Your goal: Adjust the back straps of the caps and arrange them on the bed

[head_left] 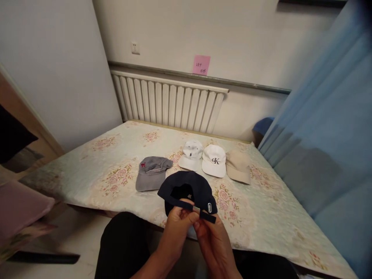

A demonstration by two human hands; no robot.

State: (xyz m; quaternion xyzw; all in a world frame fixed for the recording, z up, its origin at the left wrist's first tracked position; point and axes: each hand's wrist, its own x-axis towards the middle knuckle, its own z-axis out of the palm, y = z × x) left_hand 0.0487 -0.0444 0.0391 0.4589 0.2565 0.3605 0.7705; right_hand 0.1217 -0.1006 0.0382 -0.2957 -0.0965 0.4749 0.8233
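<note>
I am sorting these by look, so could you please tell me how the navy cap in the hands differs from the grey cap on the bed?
The navy cap is dark and held up by the left hand and right hand at its back strap; the grey cap is pale and lies untouched on the bed. The navy cap shows its back opening and buckle; the grey cap shows a small red mark. Both are soft brimmed caps.

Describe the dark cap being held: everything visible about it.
The navy cap looks like soft cloth, seen from its back. Its opening shows a dark inside, and a thin strap with a metal buckle crosses beneath. The left hand and right hand pinch the strap, holding the cap over the near edge of the bed.
</note>
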